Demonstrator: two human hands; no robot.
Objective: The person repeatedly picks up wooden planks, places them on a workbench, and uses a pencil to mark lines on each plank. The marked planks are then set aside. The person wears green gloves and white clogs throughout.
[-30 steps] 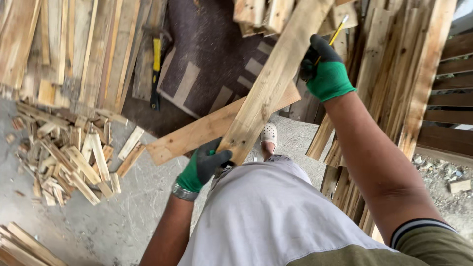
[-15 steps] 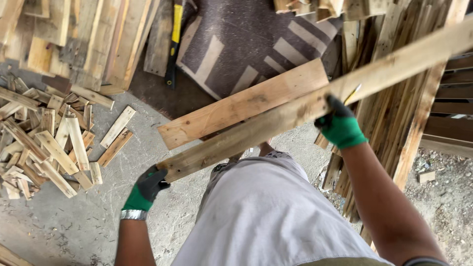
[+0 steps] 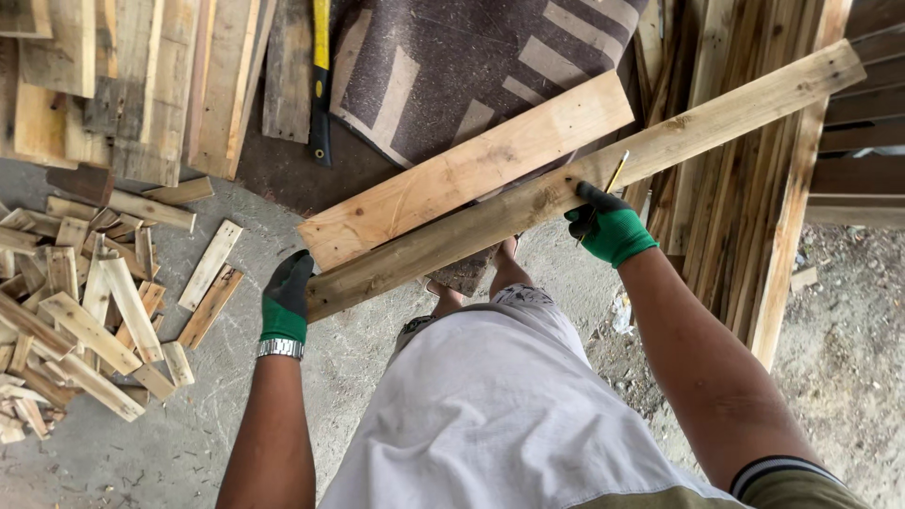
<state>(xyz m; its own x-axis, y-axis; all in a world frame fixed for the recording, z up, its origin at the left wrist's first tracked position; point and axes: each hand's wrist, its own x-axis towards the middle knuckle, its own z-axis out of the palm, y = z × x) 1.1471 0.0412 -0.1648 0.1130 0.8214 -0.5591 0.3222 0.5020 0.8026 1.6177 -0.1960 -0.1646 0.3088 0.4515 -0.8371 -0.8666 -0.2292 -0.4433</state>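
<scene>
A long weathered wooden plank (image 3: 528,203) runs from lower left to upper right across my body. My left hand (image 3: 286,299), in a green and black glove, grips its lower left end. My right hand (image 3: 608,226), gloved the same way, holds the plank near its middle and also pinches a yellow pencil (image 3: 615,176). Just behind the plank lies a wider, paler board (image 3: 462,174), parallel to it. A metal wristwatch sits on my left wrist.
A heap of short wood offcuts (image 3: 85,311) covers the concrete floor at left. Stacked planks (image 3: 141,75) lie at upper left. A yellow-handled tool (image 3: 321,75) rests beside a dark mat (image 3: 471,57). Long boards (image 3: 745,207) lean at right.
The plank has swung down from a steep angle to a shallower one. My left hand has slid out to its lower end, and my right hand has come down toward its middle.
</scene>
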